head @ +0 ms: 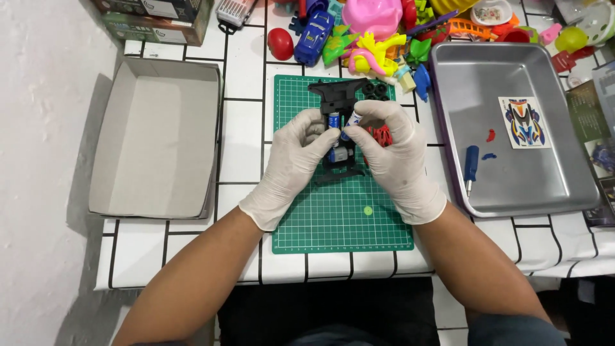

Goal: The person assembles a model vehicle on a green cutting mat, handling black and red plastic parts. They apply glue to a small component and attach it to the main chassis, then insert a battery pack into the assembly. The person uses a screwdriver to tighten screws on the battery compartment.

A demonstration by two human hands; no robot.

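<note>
A black toy car frame [338, 150] is being held over the middle of a green cutting mat [339, 211], which is lying on a white table cover with black lines [243, 70]. The frame is being gripped on its left side by the left hand [295, 163], gloved in white, with the fingers curled in against it. A small blue and silver battery [334, 120] is seated upright in the frame just beside those fingers, and a second battery [351, 122] is being pinched between thumb and forefinger of the right hand [394, 154], also gloved, right at the frame's upper part; whether it is already touching the frame cannot be told. A red plastic part [382, 136] is partly hidden behind the right fingers. At the top of the mat a black plastic piece [337, 93] and black wheels [377, 90] are lying close together. A small pale green disc [368, 210] is lying on the mat below the hands. To the left, an open grey cardboard box [157, 138] is lying well apart from the mat. To the right, a metal tray [512, 186] is holding a blue screwdriver [471, 165], a sticker sheet [524, 122] and small red and blue bits. Bright plastic toys [378, 38], among them a blue toy car [314, 37], are heaped along the far edge of the table.
</note>
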